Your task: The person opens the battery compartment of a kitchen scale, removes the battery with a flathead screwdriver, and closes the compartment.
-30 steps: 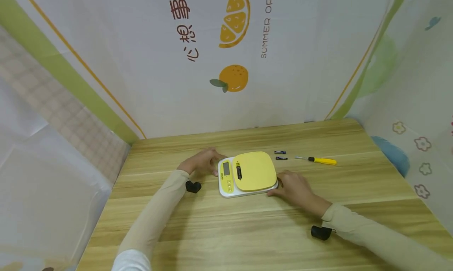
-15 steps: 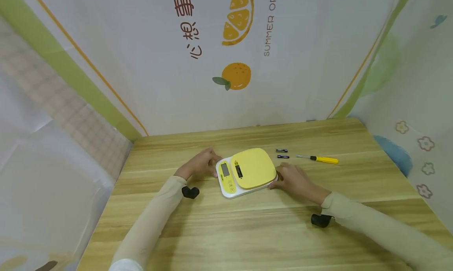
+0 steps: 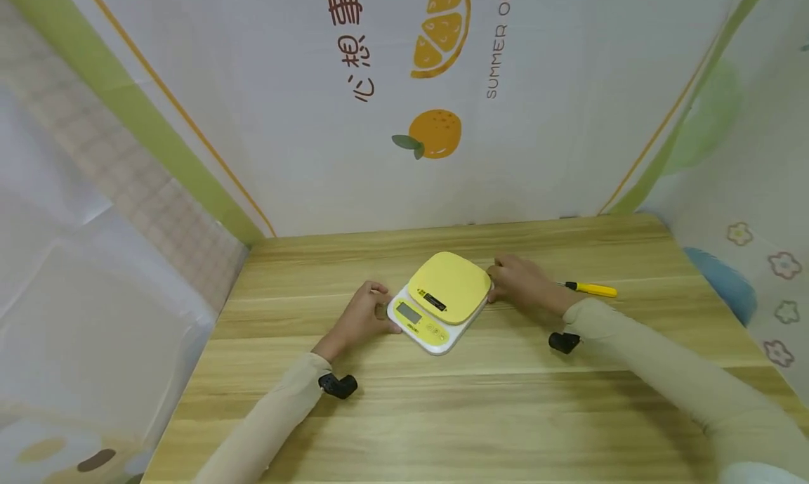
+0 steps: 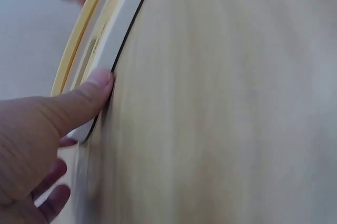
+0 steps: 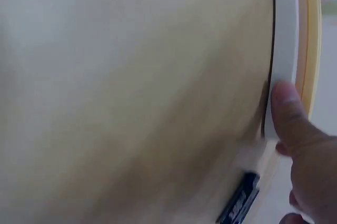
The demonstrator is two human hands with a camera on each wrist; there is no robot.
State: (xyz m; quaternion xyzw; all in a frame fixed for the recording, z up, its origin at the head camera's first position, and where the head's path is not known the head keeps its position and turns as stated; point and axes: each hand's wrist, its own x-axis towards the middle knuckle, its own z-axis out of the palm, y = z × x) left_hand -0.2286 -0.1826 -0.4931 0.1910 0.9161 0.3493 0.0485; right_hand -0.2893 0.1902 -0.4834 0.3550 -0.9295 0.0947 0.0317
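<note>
A kitchen scale (image 3: pixel 450 284) with a yellow weighing plate, white base and small grey display lies turned at an angle on the wooden table. At its left corner my left hand (image 3: pixel 365 315) grips the base; in the left wrist view the thumb (image 4: pixel 87 95) presses the white side (image 4: pixel 118 34) and the other fingers curl round the corner. My right hand (image 3: pixel 520 282) holds the opposite corner. Seen from the right wrist, its thumb (image 5: pixel 288 111) lies against the base edge (image 5: pixel 284 34), with fingertips partly hidden behind the corner.
A screwdriver (image 3: pixel 597 289) with a yellow handle lies right of my right hand, its shaft partly hidden by that hand. Dark batteries (image 5: pixel 239 199) lie near the scale in the right wrist view. A printed white curtain (image 3: pixel 537 154) hangs behind the table's back edge.
The scale has rotated counter-clockwise, its display end swinging toward me. My right hand has moved away from me, now covering the batteries in the head view, and my left hand has come nearer.
</note>
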